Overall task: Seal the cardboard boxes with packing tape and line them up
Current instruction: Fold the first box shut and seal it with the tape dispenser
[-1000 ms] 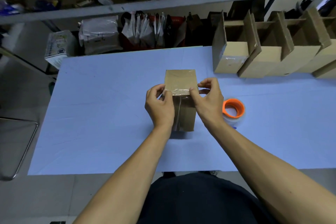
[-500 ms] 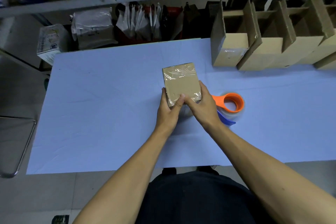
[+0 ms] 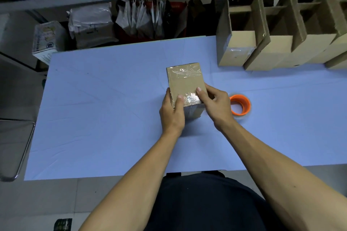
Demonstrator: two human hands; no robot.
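Pressing the tape down is the step I judge to be in hand. The cardboard box [image 3: 185, 84] stands near the middle of the blue table [image 3: 105, 103], and both of my hands are curled round its near end. My left hand [image 3: 171, 113] grips the near left corner, thumb laid on the top face beside the shiny tape patch [image 3: 190, 98]. My right hand [image 3: 216, 102] holds the right side, thumb also on top — just at the tape's far edge. A second wrinkled strip of tape shows across the far end of the top.

To do this well I would rub both thumbs outward from the seam, then run the overhang firmly down the front face so no corner lifts. The orange tape roll [image 3: 240, 107] lies just right of my right hand. The open boxes [image 3: 272, 50] wait in a row at the far right.
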